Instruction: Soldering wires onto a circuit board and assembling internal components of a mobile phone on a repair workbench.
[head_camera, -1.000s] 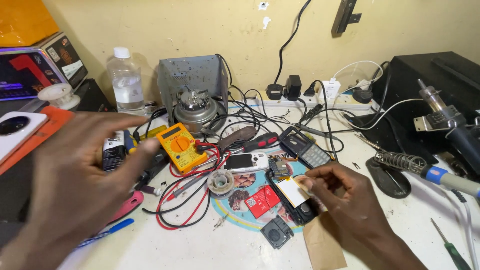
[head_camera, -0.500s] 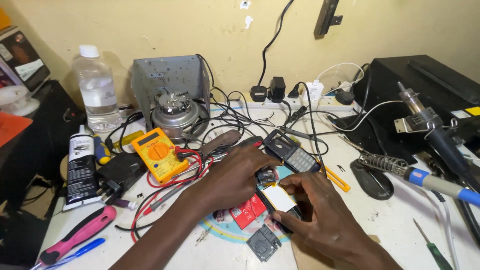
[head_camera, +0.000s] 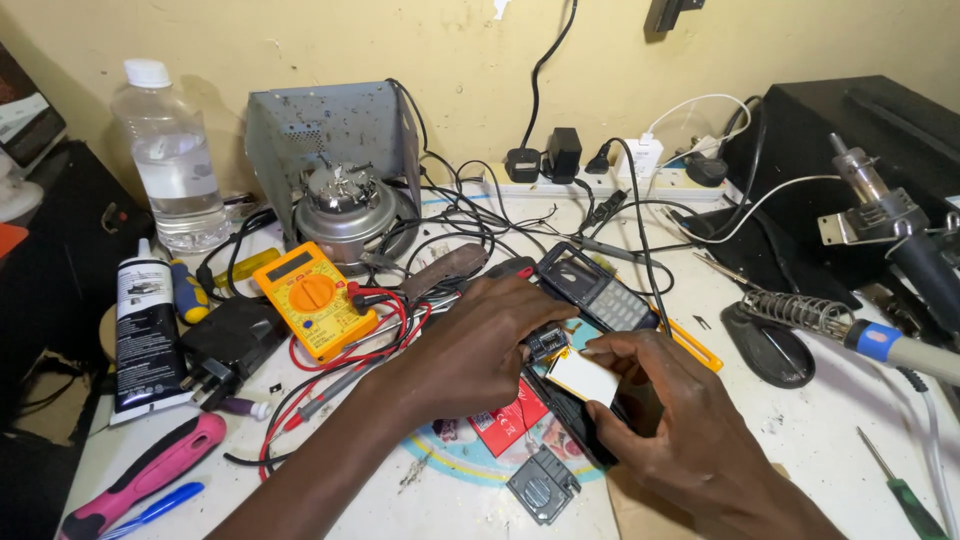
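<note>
Nearest me, bottom edge: a small grey square part (head_camera: 542, 487) lies loose on the white bench (head_camera: 800, 440), just below the phone. My right hand (head_camera: 690, 425) is curled over the dismantled black phone body (head_camera: 575, 420), thumb & forefinger pinching the edge of a small white rectangular piece (head_camera: 583, 377) that sits on it. My left hand (head_camera: 480, 345) comes in from the left, fingers pressed together & bent down, tips on the small board w/ gold contacts (head_camera: 547, 343) at the phone's top end. Neither hand is spread. A red card (head_camera: 510, 425) lies under my left wrist, touching the phone's left side.

Risks as I judge them: the white piece is thin, so too hard a pinch could crease or crack it. My left fingertips cover the board, so I can't see what's under them; a slip could bend a contact. The loose grey part is near the bench edge & my right forearm could sweep it off. Red probe leads (head_camera: 345, 345) loop right by my left forearm & could snag.

Mid bench: yellow multimeter (head_camera: 315, 300) left of my hand, another opened phone w/ keypad (head_camera: 598, 290) just beyond my fingers. Right side, the soldering iron (head_camera: 860, 335) on its stand, tip toward me; can't tell if it's hot. Far back: water bottle (head_camera: 175, 160), grey metal box (head_camera: 330, 135), power strip (head_camera: 590, 175) along the wall.
</note>
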